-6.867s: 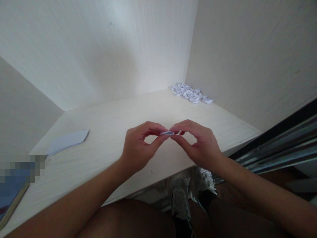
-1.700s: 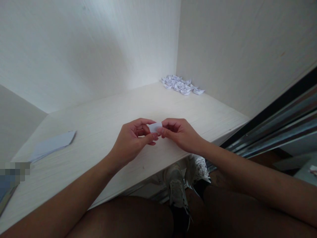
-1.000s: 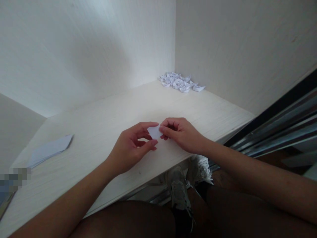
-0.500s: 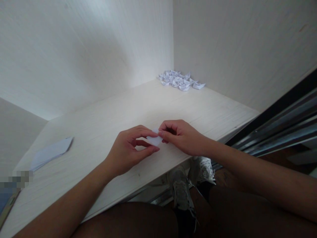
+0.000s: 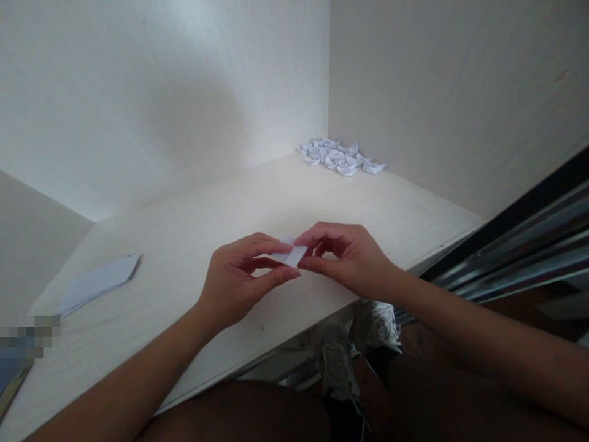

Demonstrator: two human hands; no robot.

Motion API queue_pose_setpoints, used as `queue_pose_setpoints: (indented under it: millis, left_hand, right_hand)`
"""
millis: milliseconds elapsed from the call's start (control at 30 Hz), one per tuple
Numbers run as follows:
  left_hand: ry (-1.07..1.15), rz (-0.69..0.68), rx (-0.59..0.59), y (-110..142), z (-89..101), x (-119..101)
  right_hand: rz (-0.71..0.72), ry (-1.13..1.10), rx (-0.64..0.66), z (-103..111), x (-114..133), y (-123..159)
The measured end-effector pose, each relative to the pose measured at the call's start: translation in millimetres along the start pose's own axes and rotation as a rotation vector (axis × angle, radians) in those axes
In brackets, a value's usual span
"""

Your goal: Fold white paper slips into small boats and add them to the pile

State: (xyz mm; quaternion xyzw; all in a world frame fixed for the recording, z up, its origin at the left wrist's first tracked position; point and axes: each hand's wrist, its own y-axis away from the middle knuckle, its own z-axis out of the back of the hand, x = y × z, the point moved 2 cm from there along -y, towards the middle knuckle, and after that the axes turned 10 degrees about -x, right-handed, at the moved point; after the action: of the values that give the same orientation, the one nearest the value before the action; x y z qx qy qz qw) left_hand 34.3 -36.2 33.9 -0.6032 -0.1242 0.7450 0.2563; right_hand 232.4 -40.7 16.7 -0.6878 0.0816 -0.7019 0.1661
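Observation:
A small folded piece of white paper is held between both hands, just above the white board surface. My left hand pinches its left side, with fingers above and the thumb at the lower edge. From the right, my right hand grips the other side between thumb and fingertips. Parts of the paper are hidden behind my fingers. Far back in the corner lies a cluster of several small folded paper boats.
A stack of white paper sheets lies at the left of the surface. Pale walls rise behind and to the right. Below the front edge are my shoes. A dark metal frame runs along the right side.
The paper has turned between my fingers and shows a flatter, more angular face. My right thumb has shifted down to its lower right edge. The view has moved slightly.

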Motion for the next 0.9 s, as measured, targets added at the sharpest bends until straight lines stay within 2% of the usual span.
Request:
queue_pose_setpoints:
  millis: [333,533,633,733,900]
  left_hand:
    - [-0.123,-0.226,0.006,0.4,0.4,-3.7]
    - [-0.325,-0.516,-0.028,-3.1,6.6,-7.7]
    - [-0.4,-0.607,-0.028,-4.4,12.3,-9.5]
    - [-0.437,-0.63,-0.036,-5.0,14.4,-11.3]
    - [-0.401,-0.592,-0.106,-5.1,12.0,-10.1]
  right_hand:
    - [0.083,-0.008,-0.017,-1.9,2.5,2.4]
    - [0.174,-0.015,-0.055,-7.7,4.1,2.6]
    - [0.24,0.001,-0.073,-9.3,5.9,2.2]
    - [0.289,0.012,-0.103,-8.7,7.4,1.8]
    - [0.345,0.063,-0.153,-6.5,8.1,1.7]
